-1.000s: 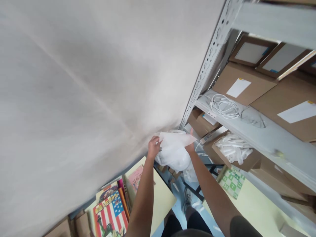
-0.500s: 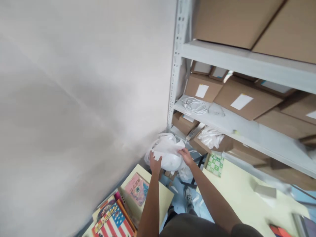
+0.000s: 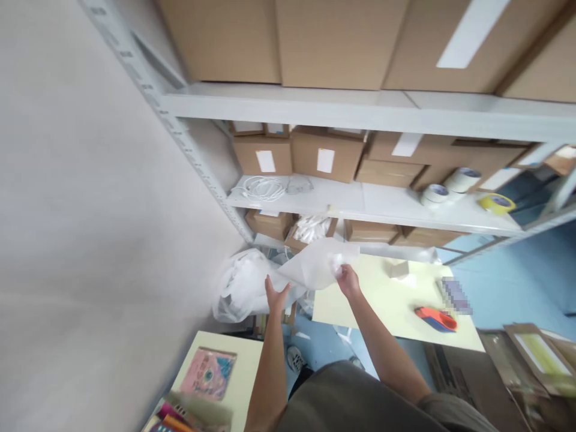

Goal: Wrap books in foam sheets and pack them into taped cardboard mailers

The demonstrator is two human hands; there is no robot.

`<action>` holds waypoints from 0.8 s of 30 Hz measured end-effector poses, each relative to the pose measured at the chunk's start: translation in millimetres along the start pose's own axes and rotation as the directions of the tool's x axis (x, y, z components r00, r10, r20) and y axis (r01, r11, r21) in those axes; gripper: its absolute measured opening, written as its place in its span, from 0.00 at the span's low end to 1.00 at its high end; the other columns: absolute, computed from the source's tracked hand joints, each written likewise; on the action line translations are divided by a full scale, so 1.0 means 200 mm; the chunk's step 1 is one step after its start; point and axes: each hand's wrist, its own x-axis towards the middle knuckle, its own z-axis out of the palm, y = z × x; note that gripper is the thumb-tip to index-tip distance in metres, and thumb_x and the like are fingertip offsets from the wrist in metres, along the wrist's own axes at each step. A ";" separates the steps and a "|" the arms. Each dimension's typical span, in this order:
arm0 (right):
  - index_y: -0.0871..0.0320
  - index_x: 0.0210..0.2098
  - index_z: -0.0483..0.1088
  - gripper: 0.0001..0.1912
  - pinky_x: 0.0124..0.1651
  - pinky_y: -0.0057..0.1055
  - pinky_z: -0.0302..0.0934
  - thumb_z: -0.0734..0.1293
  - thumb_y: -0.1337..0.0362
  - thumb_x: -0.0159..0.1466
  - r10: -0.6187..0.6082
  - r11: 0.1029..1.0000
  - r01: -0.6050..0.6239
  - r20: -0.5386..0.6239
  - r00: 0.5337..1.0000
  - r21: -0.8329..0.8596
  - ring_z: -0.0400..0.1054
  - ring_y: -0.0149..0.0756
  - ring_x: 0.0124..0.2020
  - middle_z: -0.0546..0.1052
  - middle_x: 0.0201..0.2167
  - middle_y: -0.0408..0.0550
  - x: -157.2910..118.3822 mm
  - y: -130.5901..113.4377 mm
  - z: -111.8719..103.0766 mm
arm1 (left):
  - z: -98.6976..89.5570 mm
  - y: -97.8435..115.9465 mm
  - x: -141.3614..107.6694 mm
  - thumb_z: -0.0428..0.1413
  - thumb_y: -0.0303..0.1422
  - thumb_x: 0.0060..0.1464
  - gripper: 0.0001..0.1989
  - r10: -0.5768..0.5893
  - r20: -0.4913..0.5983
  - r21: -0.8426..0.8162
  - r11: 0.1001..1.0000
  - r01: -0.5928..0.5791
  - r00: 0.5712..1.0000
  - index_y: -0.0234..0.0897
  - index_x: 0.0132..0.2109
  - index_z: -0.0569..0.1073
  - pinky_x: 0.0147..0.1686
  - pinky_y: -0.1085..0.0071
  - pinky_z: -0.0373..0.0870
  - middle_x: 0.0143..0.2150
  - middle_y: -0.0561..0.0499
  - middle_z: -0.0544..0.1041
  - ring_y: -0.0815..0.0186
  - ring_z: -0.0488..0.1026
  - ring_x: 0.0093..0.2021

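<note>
My right hand (image 3: 348, 281) is closed on the bunched end of a thin white packing sheet (image 3: 310, 264). The sheet stretches left from there toward a clear plastic bag (image 3: 238, 291) full of white sheeting, beside the wall. Where sheet and bag contents meet cannot be made out. My left hand (image 3: 276, 295) has thumb and fingers spread, in front of the sheet near the bag; whether it touches is unclear. Behind the sheet, an opened cardboard box (image 3: 312, 229) holds white wrapping material.
A pale yellow table (image 3: 373, 306) carries a small white box (image 3: 399, 270), an orange and blue tape dispenser (image 3: 435, 319) and a blurred-out device. Metal shelves (image 3: 342, 201) hold cartons, white cable (image 3: 263, 188) and tape rolls (image 3: 434, 195). A pink book (image 3: 209, 373) lies lower left.
My right hand has drawn the sheet out to the right, away from the bag, and the sheet is now stretched. The view has swung right, showing more shelf and table.
</note>
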 end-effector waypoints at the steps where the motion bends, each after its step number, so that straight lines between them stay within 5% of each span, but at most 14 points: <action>1: 0.55 0.34 0.76 0.07 0.48 0.37 0.77 0.69 0.69 0.56 0.003 1.000 -0.003 -0.017 1.000 0.025 0.82 0.43 0.43 0.86 0.37 0.46 -0.02 -0.08 -0.09 | 0.06 0.06 -0.02 0.69 0.45 0.51 0.57 0.023 0.021 0.040 0.999 -0.024 1.000 0.45 0.79 0.46 0.77 0.50 0.50 0.82 0.40 0.48 0.49 0.46 0.80; 4: 0.57 0.34 0.76 0.06 0.52 0.41 0.77 0.69 0.69 0.56 0.015 0.997 -0.010 -0.065 0.998 0.074 0.82 0.47 0.48 0.87 0.40 0.52 -0.09 -0.31 -0.37 | 0.26 0.26 -0.06 0.73 0.43 0.44 0.57 0.141 0.127 0.187 0.969 -0.163 0.982 0.41 0.76 0.55 0.76 0.49 0.51 0.82 0.38 0.46 0.45 0.43 0.81; 6: 0.57 0.35 0.76 0.07 0.53 0.42 0.77 0.68 0.67 0.57 0.011 0.995 0.000 -0.107 0.994 0.097 0.82 0.49 0.50 0.86 0.40 0.54 -0.13 -0.45 -0.57 | 0.43 0.41 -0.08 0.73 0.44 0.42 0.44 0.202 0.314 0.236 0.930 -0.282 0.928 0.43 0.66 0.71 0.74 0.46 0.55 0.78 0.40 0.60 0.42 0.49 0.79; 8: 0.58 0.36 0.77 0.08 0.53 0.41 0.78 0.67 0.66 0.57 0.007 0.991 0.015 -0.157 0.988 0.135 0.82 0.49 0.51 0.86 0.40 0.56 -0.18 -0.57 -0.77 | 0.62 0.54 -0.14 0.72 0.45 0.42 0.26 0.213 0.588 0.175 0.908 -0.380 0.780 0.41 0.49 0.81 0.70 0.46 0.62 0.66 0.40 0.76 0.42 0.64 0.72; 10: 0.58 0.38 0.77 0.10 0.52 0.39 0.78 0.67 0.66 0.57 0.005 0.982 0.036 -0.217 0.976 0.184 0.82 0.47 0.49 0.86 0.39 0.55 -0.21 -0.67 -0.96 | 0.78 0.64 -0.22 0.69 0.48 0.45 0.21 0.165 0.769 0.091 0.928 -0.362 0.617 0.38 0.40 0.80 0.61 0.50 0.72 0.51 0.41 0.84 0.46 0.77 0.59; 12: 0.58 0.39 0.77 0.11 0.50 0.36 0.79 0.66 0.69 0.57 -0.005 0.971 0.079 -0.311 0.951 0.225 0.83 0.44 0.45 0.86 0.36 0.52 -0.22 -0.75 -1.13 | 0.90 0.69 -0.30 0.67 0.51 0.46 0.22 0.106 0.831 0.072 0.953 -0.296 0.546 0.36 0.38 0.79 0.50 0.57 0.77 0.41 0.44 0.85 0.52 0.81 0.47; 18: 0.54 0.35 0.72 0.12 0.45 0.34 0.79 0.65 0.74 0.53 -0.033 0.969 0.158 -0.537 0.843 0.190 0.82 0.40 0.38 0.84 0.30 0.45 -0.25 -0.82 -1.48 | 0.97 0.80 -0.31 0.65 0.46 0.49 0.16 0.100 0.756 0.279 0.845 -0.457 0.647 0.36 0.35 0.79 0.40 0.66 0.73 0.34 0.49 0.83 0.56 0.80 0.40; 24: 0.52 0.35 0.70 0.09 0.36 0.29 0.78 0.68 0.72 0.56 0.028 0.979 0.102 -0.604 0.797 0.179 0.80 0.34 0.28 0.80 0.26 0.38 -0.42 -0.71 -1.70 | 1.05 1.00 -0.21 0.66 0.44 0.51 0.13 0.091 0.795 0.421 0.629 -0.654 0.599 0.39 0.37 0.83 0.41 0.68 0.69 0.38 0.46 0.85 0.56 0.80 0.42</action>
